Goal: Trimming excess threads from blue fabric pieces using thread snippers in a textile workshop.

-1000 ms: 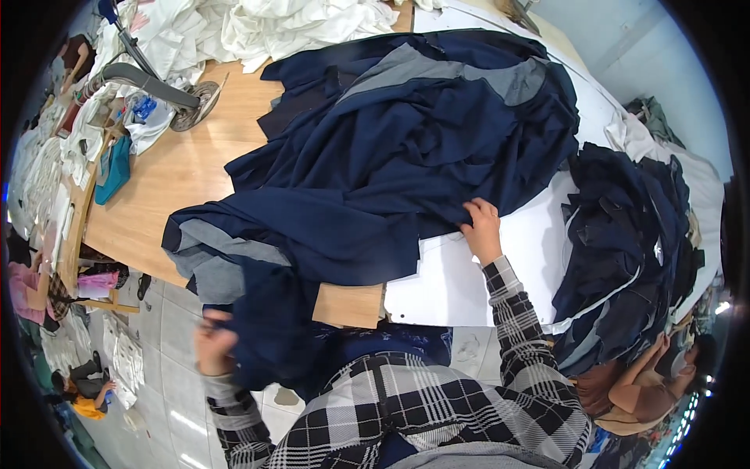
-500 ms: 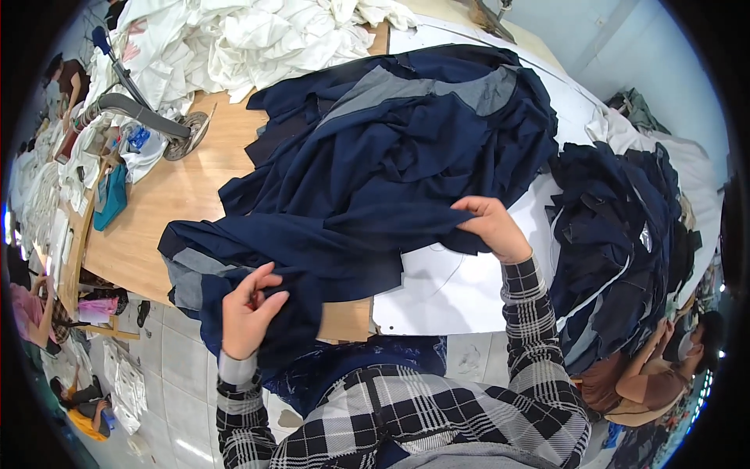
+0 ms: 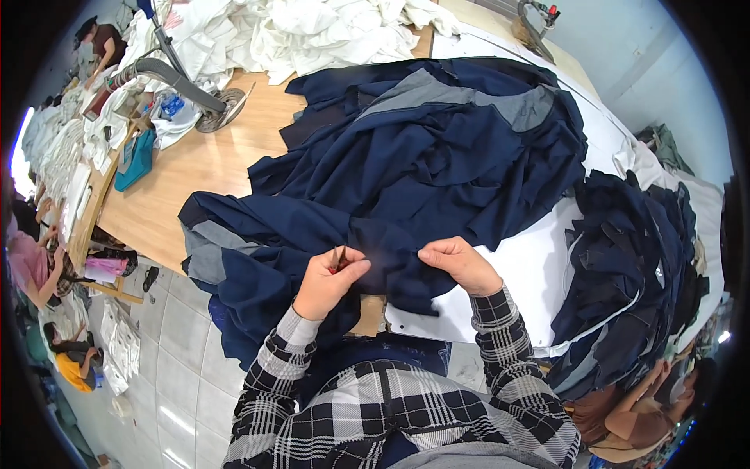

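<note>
A navy garment (image 3: 312,223) with grey panels is draped over the near side of the table, part of it hanging toward my lap. My left hand (image 3: 324,285) is closed around small red thread snips (image 3: 337,264), their pointed tip showing between the fingers; its thumb is close to the navy cloth. Just right of it, my right hand (image 3: 465,266) pinches an edge of the same cloth between thumb and fingertips. The cloth between my two hands is blurred. Behind lies a heap of navy garments (image 3: 461,168) with a grey band across the top.
White cloth (image 3: 297,35) is piled at the back. A jointed lamp-like arm (image 3: 183,86) stands at back left, near a teal pouch (image 3: 134,160). Dark garments tied with a white strip (image 3: 617,258) lie to the right. Other people sit at both sides.
My hands have come closer together, the left moving right and the right moving left and nearer me. The stretched cloth between them has slackened, and the snips now show in the left hand.
</note>
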A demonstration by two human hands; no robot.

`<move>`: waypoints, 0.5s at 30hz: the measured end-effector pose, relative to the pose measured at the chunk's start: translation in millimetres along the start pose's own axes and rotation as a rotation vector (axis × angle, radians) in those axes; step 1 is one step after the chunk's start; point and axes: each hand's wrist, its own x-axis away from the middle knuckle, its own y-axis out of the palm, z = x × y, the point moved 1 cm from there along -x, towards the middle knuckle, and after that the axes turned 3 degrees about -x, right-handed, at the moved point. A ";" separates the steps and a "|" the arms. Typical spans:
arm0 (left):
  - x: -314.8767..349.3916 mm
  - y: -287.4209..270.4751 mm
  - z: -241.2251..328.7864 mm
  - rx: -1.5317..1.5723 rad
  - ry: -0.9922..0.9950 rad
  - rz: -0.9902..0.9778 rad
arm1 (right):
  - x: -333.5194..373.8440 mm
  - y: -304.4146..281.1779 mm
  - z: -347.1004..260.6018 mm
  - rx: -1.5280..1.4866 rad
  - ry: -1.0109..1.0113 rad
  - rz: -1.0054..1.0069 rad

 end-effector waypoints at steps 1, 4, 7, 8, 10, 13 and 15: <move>-2.2 -3.5 -0.5 0.001 -0.014 0.004 | -2.5 -4.8 5.0 0.051 0.011 -0.017; -3.5 -14.3 -2.2 -0.001 -0.017 0.038 | -15.6 5.9 11.8 -0.006 -0.152 -0.088; -2.4 -20.9 -2.5 0.010 0.015 0.070 | -23.2 12.8 17.5 -0.061 -0.157 -0.100; 2.1 -23.2 1.6 0.009 0.048 0.089 | -26.0 18.7 18.6 -0.112 -0.153 -0.127; 3.3 -28.4 4.3 -0.073 -0.055 0.132 | -21.3 35.3 13.1 -0.074 -0.171 -0.070; 10.3 -27.0 -1.0 -0.590 0.491 0.454 | -22.6 62.5 19.8 0.034 -0.261 0.035; 19.4 -29.2 -11.4 -0.447 0.430 0.317 | -28.3 79.4 32.6 0.076 -0.298 0.056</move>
